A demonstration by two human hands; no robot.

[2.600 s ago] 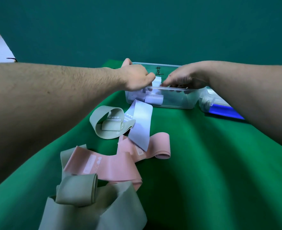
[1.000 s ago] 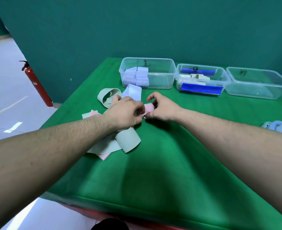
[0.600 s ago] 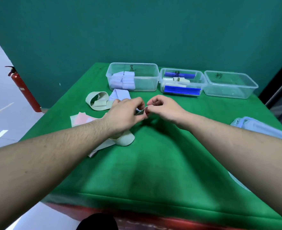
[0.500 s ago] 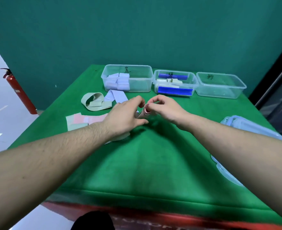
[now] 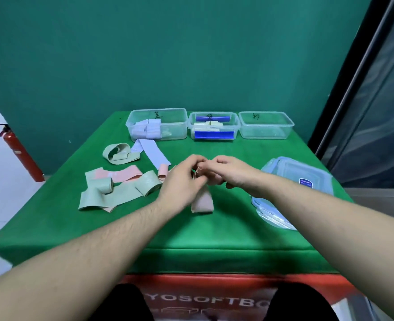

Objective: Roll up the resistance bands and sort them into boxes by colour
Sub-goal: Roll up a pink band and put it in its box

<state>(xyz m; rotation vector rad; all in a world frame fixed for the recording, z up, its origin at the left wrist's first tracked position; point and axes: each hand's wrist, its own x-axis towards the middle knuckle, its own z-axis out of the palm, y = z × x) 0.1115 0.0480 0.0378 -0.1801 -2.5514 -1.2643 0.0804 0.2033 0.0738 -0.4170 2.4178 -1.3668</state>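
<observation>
At the centre of the frame the left hand point(image 5: 182, 181) and right hand point(image 5: 230, 173) meet above the green bench point(image 5: 191, 237), each pinching the top of a pink band point(image 5: 201, 200) whose loose loop hangs down to the cloth. Left of them lie unrolled green bands point(image 5: 112, 193), more pink and a lilac band point(image 5: 152, 152), with stacked lids point(image 5: 293, 181) at right. Along the far edge stand three clear boxes: the left box point(image 5: 156, 127) holding lilac rolls, the middle box point(image 5: 214, 128) green rolls, the right box point(image 5: 266, 125).
</observation>
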